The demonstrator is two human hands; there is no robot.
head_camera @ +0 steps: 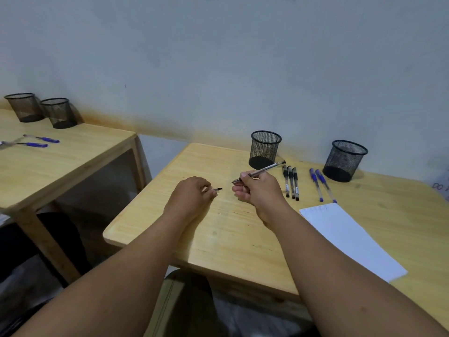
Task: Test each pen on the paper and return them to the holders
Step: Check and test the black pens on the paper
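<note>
My right hand [256, 190] grips an uncapped black pen [264, 169] above the wooden table [218, 239], tip pointing left. Its black cap [217, 189] is pinched in my left hand [192, 193], a short gap from the pen tip. Three black pens [291, 182] lie side by side just right of my right hand. Two blue pens [322, 184] lie further right. Behind them stand two black mesh holders, the left holder [264, 149] and the right holder [345, 160], both with no pens showing inside. The white paper [349, 237] lies at the right, near the front edge.
A second wooden table [60, 166] stands to the left across a gap, with two more mesh holders [41, 110] and two blue pens [36, 141] on it. A pale wall runs behind both tables. My lap shows below the table's front edge.
</note>
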